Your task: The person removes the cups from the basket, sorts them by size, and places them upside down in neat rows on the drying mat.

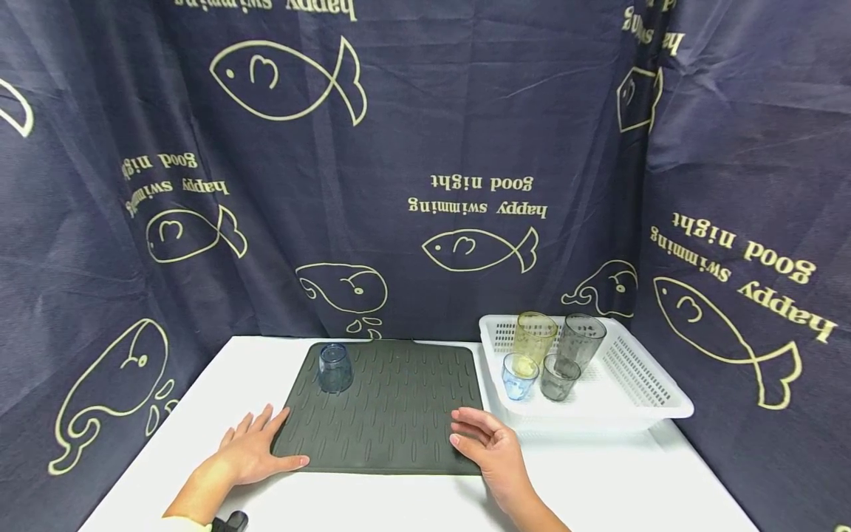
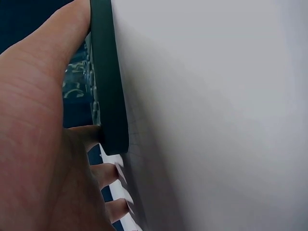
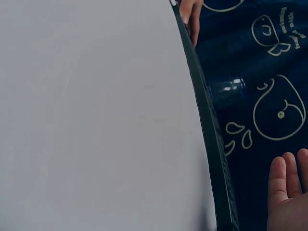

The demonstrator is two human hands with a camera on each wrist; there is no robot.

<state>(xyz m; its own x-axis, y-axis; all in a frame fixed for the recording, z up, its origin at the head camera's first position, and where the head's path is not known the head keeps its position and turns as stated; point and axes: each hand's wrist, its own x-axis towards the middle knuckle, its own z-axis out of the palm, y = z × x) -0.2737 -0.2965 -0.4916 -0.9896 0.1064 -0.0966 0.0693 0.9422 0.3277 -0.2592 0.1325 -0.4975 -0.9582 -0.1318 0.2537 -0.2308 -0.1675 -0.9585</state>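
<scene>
My left hand (image 1: 249,451) rests with spread fingers at the front left corner of a dark grey ribbed drying mat (image 1: 399,414), the thumb on its front edge. The left wrist view shows the thumb (image 2: 62,43) and index finger touching the mat's edge (image 2: 109,82). A dark blue drinking glass (image 1: 335,373) stands on the mat's back left part, narrower end up. Over the mat's front right corner, my right hand (image 1: 488,447) has loosely bent fingers and holds nothing. In the right wrist view its fingertips (image 3: 278,173) appear apart from the mat.
Right of the mat, a white plastic basket (image 1: 658,410) holds a tall yellow glass (image 1: 534,336), a tall grey glass (image 1: 583,340), a short light blue glass (image 1: 518,383) and a short grey glass (image 1: 560,383). A dark blue patterned curtain (image 1: 399,148) surrounds the white table (image 1: 598,480).
</scene>
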